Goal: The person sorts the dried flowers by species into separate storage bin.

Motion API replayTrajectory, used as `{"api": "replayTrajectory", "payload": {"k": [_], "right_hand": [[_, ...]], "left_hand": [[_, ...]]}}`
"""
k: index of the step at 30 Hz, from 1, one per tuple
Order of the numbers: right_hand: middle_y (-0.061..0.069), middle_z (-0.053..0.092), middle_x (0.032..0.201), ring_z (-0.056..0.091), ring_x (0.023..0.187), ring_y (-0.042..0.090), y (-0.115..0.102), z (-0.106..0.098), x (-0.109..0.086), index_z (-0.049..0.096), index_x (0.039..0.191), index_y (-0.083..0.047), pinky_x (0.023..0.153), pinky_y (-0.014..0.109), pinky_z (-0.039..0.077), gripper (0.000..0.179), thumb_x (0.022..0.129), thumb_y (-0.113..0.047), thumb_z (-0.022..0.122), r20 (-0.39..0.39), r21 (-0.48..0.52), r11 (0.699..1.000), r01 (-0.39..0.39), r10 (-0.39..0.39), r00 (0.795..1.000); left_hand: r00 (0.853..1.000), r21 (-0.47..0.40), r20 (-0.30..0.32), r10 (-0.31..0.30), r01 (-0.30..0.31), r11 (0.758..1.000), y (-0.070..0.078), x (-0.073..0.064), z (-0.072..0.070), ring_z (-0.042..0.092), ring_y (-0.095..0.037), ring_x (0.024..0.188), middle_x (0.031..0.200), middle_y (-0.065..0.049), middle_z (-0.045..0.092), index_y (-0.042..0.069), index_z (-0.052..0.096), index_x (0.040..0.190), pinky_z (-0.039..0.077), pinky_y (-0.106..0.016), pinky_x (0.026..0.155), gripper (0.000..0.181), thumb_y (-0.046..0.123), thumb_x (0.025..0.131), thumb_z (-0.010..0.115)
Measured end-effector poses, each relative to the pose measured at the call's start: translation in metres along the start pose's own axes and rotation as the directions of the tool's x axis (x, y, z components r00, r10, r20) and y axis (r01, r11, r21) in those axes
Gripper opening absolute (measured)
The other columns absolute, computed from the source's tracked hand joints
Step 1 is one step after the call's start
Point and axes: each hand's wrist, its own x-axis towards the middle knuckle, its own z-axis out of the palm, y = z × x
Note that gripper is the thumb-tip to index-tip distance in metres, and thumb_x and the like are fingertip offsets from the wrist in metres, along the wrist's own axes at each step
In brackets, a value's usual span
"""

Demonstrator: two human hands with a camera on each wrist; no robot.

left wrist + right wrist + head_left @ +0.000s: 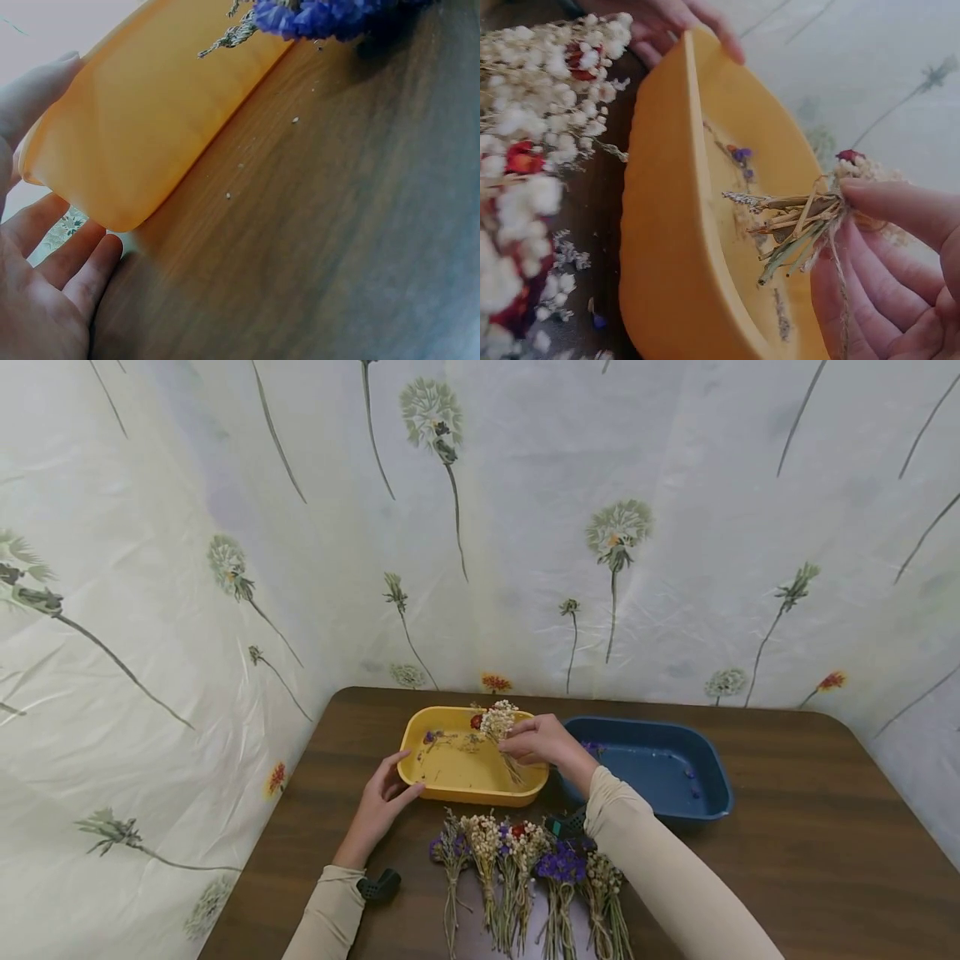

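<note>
Over the yellow tray (454, 770), the right hand (546, 742) pinches 1 bouquet (497, 721); the left hand (378, 803), spread-fingered, seemingly steadies the rim (468, 793).

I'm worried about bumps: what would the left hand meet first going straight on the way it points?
Most likely the yellow tray, whose end the left hand seems to touch.

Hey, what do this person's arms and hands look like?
Both arms wear long cream sleeves, the left sleeve and the right sleeve wrinkled towards the wrist. The left hand and right hand are bare, without gloves. A black device sits by the left wrist; another dark device by the right shows a small green patch.
</note>
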Motion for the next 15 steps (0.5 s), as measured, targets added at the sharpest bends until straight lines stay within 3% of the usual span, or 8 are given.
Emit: {"api": "replayTrajectory", "payload": {"k": [5, 15], "right_hand": [[0.02, 0.074, 0.119, 0.075, 0.089, 0.018, -0.005, 0.007, 0.008, 0.068, 0.13, 0.002, 0.083, 0.038, 0.064, 0.048, 0.09, -0.021, 0.081, -0.003, -0.038, 0.999, -0.014, 0.014, 1.0], [0.016, 0.079, 0.101, 0.077, 0.08, 0.021, -0.011, 0.025, 0.015, 0.078, 0.112, 0.0, 0.075, 0.037, 0.065, 0.03, 0.087, -0.016, 0.082, -0.03, -0.262, 0.965, -0.001, -0.007, 1.0]], "left_hand": [[1.0, 0.0, -0.003, 0.001, -0.001, 1.0, 0.001, 0.0, 0.0, 0.049, -0.038, 0.143, 0.158, -0.017, 0.045, 0.011, 0.046, 0.153, 0.042, -0.06, 0.115, 0.064, 0.016, 0.096, 0.075], [1.0, 0.006, -0.006, -0.002, 0.002, 1.0, -0.001, 0.0, 0.0, 0.049, -0.037, 0.143, 0.158, -0.016, 0.046, 0.014, 0.047, 0.152, 0.043, -0.059, 0.115, 0.064, 0.02, 0.095, 0.076]]}}
